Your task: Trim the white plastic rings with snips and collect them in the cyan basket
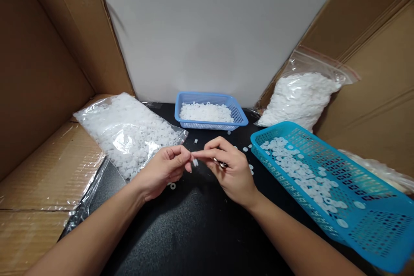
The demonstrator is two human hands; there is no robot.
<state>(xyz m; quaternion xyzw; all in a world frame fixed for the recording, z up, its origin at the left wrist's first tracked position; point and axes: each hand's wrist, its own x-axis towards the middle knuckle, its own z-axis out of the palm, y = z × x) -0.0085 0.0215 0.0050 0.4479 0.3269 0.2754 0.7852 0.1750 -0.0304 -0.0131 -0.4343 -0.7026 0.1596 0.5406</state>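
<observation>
The left hand point(170, 161) pinches narrow, one small white piece point(195, 162) beside its fingertips. The right hand point(231, 166) holds one shiny thing point(221, 164). Two baskets: one blue basket point(210, 126) beyond both hands, one teal basket point(384, 233) to the right.

On the black tabletop point(158, 241), the blue rectangular plastic basket point(210, 127) stands at the back before the flat white panel point(220, 30), with small white plastic rings point(207, 113) in it. Left of it lies the filled clear plastic bag point(126, 133); to its right, the clear zip-seal plastic bag point(299, 97). Before the latter, the long turquoise plastic basket point(381, 220) contains flat white discs point(307, 174). The bare left hand point(166, 164) and bare right hand point(234, 170) are between the filled bag and the turquoise basket.
</observation>
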